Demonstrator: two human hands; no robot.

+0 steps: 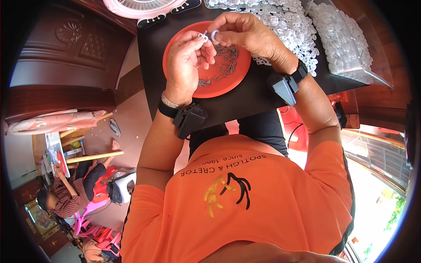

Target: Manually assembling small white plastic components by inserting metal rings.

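My left hand [186, 57] is closed in a pinch over an orange-red round tray [215, 90], holding a small white plastic clip [203, 38] between thumb and fingertips. Close beside it, my right hand [245, 34] pinches a white ring-shaped clip [214, 35]. A thin grey nail seems to stand between the two sets of fingertips, but it is too small to tell which hand grips it. Loose grey nails [226, 68] lie scattered in the tray below my hands.
White clips [289, 37] lie heaped on the black table [151, 48], right of the tray. A clear container [346, 48] of clips stands farther right. A pink fan [144, 8] sits at the far left. At lower left, another person [70, 193] sits with a board.
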